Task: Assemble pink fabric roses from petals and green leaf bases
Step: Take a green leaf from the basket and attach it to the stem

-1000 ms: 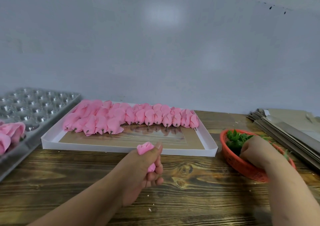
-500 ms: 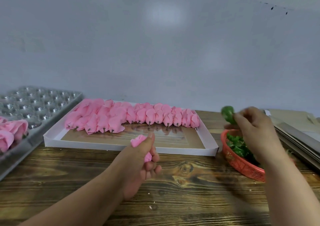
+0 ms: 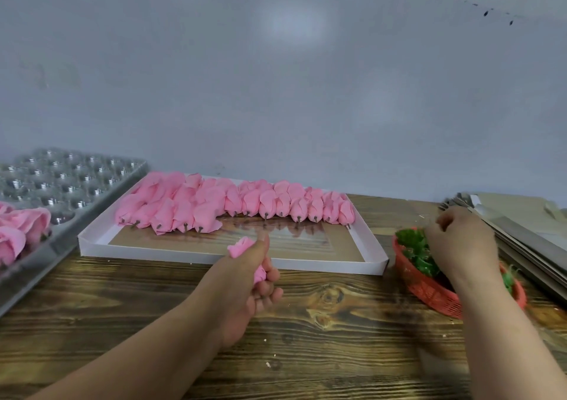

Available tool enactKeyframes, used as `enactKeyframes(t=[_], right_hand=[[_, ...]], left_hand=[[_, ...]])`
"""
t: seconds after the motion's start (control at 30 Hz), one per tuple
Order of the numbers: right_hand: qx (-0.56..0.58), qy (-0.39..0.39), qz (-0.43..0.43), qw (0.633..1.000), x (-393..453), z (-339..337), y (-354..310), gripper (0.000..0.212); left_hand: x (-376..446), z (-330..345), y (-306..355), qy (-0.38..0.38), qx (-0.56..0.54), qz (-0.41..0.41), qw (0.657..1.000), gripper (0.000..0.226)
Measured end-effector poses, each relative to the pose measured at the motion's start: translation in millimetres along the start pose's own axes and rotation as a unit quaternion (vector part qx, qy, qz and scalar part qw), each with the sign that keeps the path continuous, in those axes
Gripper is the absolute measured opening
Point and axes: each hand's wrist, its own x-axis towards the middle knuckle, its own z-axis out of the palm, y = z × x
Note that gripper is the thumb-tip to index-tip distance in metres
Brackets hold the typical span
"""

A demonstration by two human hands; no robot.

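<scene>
Leftmost, a metal mould tray (image 3: 70,181) held a few finished pink roses (image 3: 21,230) at its near end. Next, rows of pink buds (image 3: 233,204) lay in a white shallow box (image 3: 214,257). Before it, the left hand (image 3: 245,289) gripped one pink bud (image 3: 244,247), fingers curled round it. The right hand (image 3: 463,243) hovered over green leaf bases (image 3: 414,246) in a red basket (image 3: 429,292); whether its blurred fingers held anything, I couldn't tell.

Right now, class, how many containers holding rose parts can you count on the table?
3: the metal tray far left, the white tray centre, and the red basket under the right hand. More may lie outside view.
</scene>
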Motion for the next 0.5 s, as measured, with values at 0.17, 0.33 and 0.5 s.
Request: enactKeyframes(t=[0.17,0.33,0.5], right_hand=[[-0.137,-0.068,0.054,0.987,2,-1,13,0.031],[-0.17,0.024,0.056,0.984,6,-10,20,0.016],[-0.085,0.147,-0.043,0.984,8,-15,19,0.012]], left_hand=[[-3,0,0,-0.008,0.008,0.0,1.0,0.036],[-1,0,-1,0.001,0.011,-0.003,1.0,0.036],[-2,1,-1,-0.004,0.014,-0.006,1.0,0.034]])
